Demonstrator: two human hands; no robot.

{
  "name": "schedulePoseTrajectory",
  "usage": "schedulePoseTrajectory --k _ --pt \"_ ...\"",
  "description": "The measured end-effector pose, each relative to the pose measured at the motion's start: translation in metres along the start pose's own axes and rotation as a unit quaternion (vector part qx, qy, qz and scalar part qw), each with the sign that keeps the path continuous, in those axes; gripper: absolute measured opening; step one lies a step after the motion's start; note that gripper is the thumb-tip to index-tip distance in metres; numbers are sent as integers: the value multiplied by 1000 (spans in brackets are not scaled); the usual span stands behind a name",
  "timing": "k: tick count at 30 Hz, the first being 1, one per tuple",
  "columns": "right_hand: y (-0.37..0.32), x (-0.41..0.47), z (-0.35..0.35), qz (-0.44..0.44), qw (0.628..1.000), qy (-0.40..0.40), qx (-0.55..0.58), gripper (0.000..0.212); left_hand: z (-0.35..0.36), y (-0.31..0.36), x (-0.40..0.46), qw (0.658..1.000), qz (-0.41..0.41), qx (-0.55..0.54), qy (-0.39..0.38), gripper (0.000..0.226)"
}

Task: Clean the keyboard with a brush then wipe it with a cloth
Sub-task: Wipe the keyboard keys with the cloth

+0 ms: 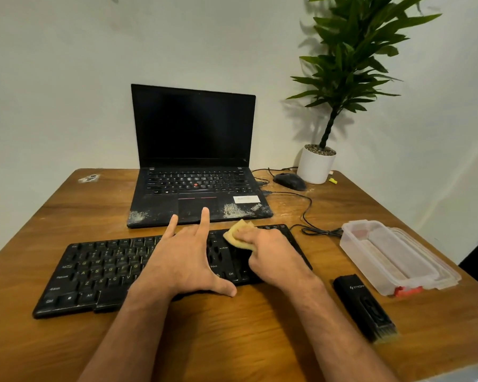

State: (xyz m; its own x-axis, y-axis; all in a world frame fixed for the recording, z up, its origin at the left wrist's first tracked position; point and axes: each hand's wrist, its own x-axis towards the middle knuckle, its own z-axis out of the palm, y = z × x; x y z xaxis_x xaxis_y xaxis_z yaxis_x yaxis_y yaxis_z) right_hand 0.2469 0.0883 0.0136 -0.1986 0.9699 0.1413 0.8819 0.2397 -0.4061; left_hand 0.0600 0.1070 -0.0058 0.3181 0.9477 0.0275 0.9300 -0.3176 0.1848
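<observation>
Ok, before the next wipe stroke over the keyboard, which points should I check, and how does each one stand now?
1. Cloth in grip: ok. The right hand holds the yellow cloth bunched in its fingers.
2. Cloth on the keys: ok. It lies on the right end of the keyboard.
3. Keyboard steadied: ok. The left hand rests spread on its middle.
4. Brush out of the way: ok. The brush lies on the table, right of the keyboard.
5. Cable clear of the stroke: ok. The cable runs off to the right.
6. Keys already clean: cannot tell.
</observation>
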Motion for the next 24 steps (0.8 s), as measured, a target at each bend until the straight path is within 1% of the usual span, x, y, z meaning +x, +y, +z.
schedulePoseTrajectory --k 2,3,5,7,9,12,13,16,19,20,22,24 --pt "-2 -2 -3 -20 999 23 45 68 0 0 0 1000 0 1 -1 165" --pt "-6 -5 -1 -43 998 19 47 68 0 0 0 1000 1 0 -1 165" --pt "-12 -9 8 -98 995 -23 20 64 -1 0 0 1000 0 -2 -2 165" --pt "-10 -16 9 -113 992 -57 16 58 -2 1 0 1000 -1 0 -6 165" --pt "-6 -21 1 -104 992 -60 37 54 -3 2 0 1000 -2 3 -7 164" --pt "-5 -24 3 -92 995 6 38 62 -4 2 1 1000 -2 3 -10 163" --pt "-8 -23 7 -91 995 16 38 63 -3 2 1 1000 -1 3 -9 163" --pt "-15 -26 19 -107 993 -35 27 61 -1 2 0 1000 -1 2 -3 161" --pt "-9 -36 3 -100 992 -59 45 54 -2 3 -3 1000 -1 7 3 161" --pt "-4 -42 -4 -93 994 -55 29 56 -2 3 -3 1000 -2 9 7 160" --pt "15 -56 -15 -66 997 -21 -42 61 -3 4 -5 1000 2 20 20 155" --pt "35 -73 -24 -9 996 -1 -85 65 -2 8 -11 999 16 33 37 147"
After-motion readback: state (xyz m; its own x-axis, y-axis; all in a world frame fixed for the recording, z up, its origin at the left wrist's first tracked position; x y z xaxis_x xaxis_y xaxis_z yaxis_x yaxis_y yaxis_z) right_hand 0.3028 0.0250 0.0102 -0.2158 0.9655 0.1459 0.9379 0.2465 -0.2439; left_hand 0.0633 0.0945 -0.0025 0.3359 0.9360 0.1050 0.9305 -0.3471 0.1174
